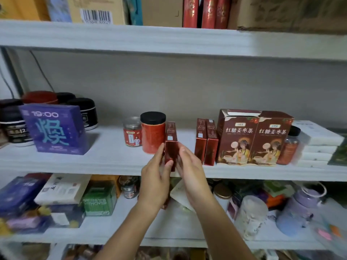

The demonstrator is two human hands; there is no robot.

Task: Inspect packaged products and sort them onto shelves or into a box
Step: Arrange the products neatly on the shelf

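Both hands grasp the red box (pixel 171 147). Left hand (pixel 155 184) has its thumb on the front face and fingers curled round the left side, and right hand (pixel 192 177) wraps the right side. The box stands upright at the front edge of the middle shelf (pixel 93 164), just beside the red jar (pixel 153 132). Can't tell if its base rests on the shelf, since my hands cover it.

Step looks like placing. To do it well I'd hold it vertical, slide it straight back into the gap between the jar and the two slim boxes (pixel 206 141), face it the way they face, and let go only once it sits flat.

In the way — the jar, close on the left; a nudge could knock it into the small jar (pixel 132 131). Tea boxes (pixel 253 137) and purple box (pixel 54 128) sit well apart — no trouble.
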